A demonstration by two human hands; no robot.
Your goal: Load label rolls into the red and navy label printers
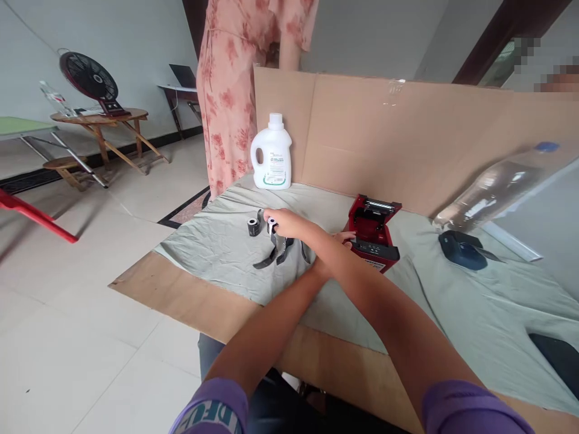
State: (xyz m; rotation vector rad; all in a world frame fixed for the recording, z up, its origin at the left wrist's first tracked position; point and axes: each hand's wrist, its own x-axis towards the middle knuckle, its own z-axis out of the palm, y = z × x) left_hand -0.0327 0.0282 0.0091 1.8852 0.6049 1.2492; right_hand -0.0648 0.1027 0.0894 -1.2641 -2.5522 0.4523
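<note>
My arms cross, the right over the left. My right hand [287, 223], reaching left, is closed around a paper roll [271, 225] with a purple core, just above the cloth. A second small roll with dark paper [254, 228] stands just left of it. Dark curled paper strips [270, 258] lie below the hand. My left hand [344, 237] grips the left edge of a red and black receipt printer [374, 238], finger and thumb at its rim; my right forearm partly hides this hand. The printer's lid is up, and its compartment shows.
A white detergent bottle [273, 154] stands by the cardboard wall [362, 132]. To the right are a large clear plastic bottle [493, 187] and a dark blue object [461, 250]. A person in a patterned pink dress [228, 102] stands behind the table. Grey-green cloth [217, 241] covers much of the wooden board [181, 289].
</note>
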